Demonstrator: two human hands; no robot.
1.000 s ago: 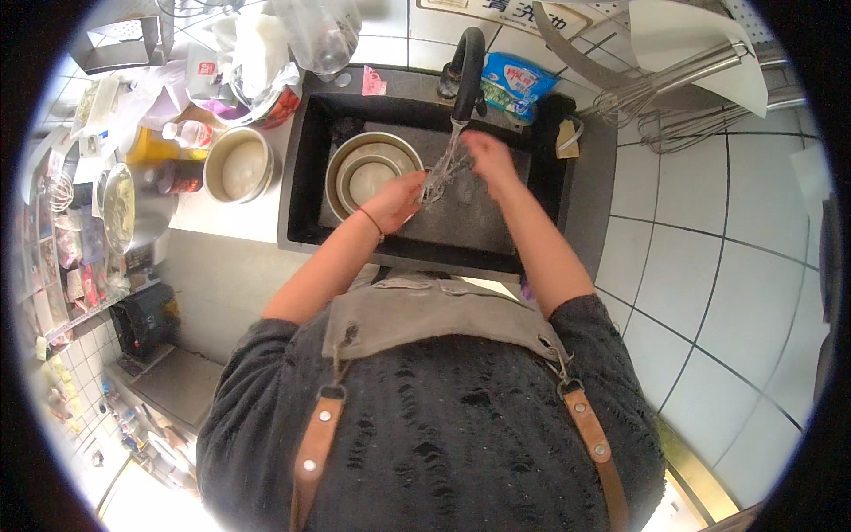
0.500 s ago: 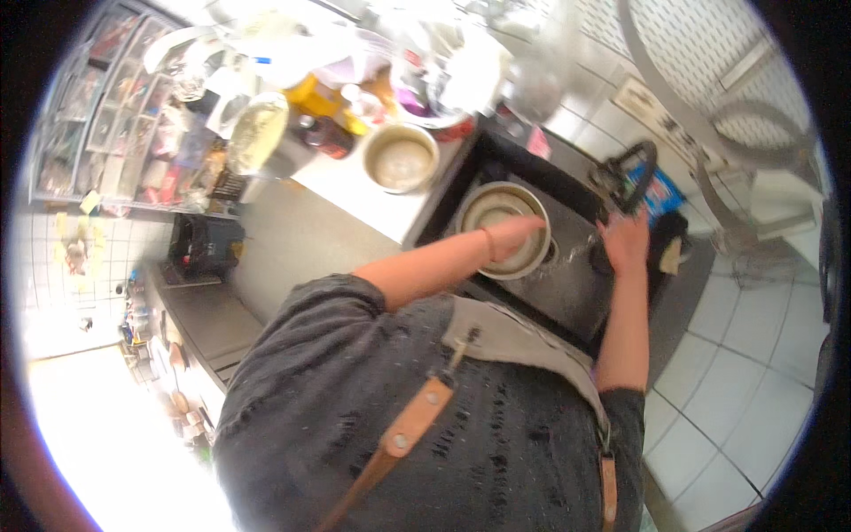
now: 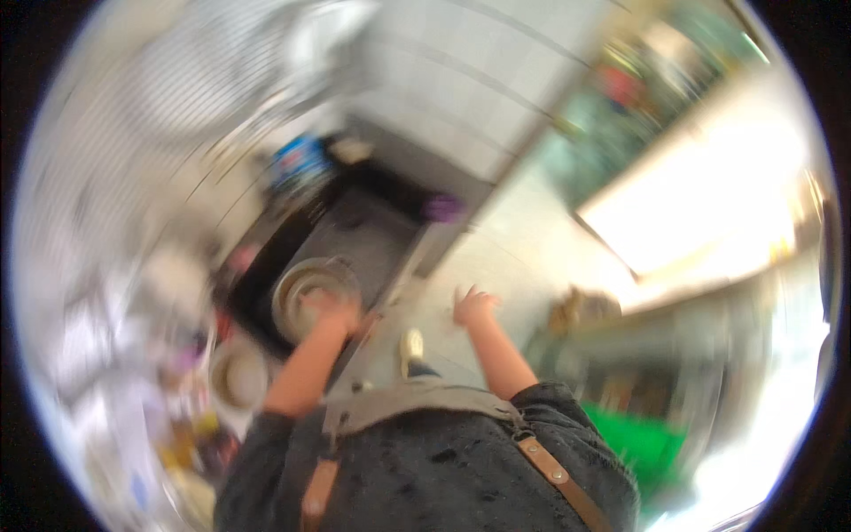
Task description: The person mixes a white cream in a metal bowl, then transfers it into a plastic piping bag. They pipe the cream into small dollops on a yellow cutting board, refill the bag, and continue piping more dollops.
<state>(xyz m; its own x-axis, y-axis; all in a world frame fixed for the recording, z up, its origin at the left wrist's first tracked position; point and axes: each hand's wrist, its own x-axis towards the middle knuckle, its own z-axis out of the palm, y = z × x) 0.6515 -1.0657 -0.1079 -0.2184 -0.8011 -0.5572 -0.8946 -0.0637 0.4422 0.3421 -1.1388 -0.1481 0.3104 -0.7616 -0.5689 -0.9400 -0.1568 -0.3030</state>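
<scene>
My left hand (image 3: 335, 309) is over a round metal pot (image 3: 282, 300) that sits in the dark sink (image 3: 370, 232). Motion smears its fingers, so I cannot tell whether they grip the pot or only lie inside it. My right hand (image 3: 476, 306) is away from the sink, over the floor, with its fingers apart and nothing in them. A second round pot (image 3: 238, 376), pale inside, stands beside the sink on the left. The whole picture is blurred.
A blue packet (image 3: 300, 161) lies at the sink's far corner. Something purple (image 3: 441, 208) is on its right edge. Blurred clutter fills the left side. On the right, a green bin-like thing (image 3: 634, 443) stands near my elbow. My shoe (image 3: 411, 346) shows on the floor (image 3: 523, 244).
The view has swung to the right. My right hand has left the tap area and is now over the floor. My left hand is still at the pot in the sink.
</scene>
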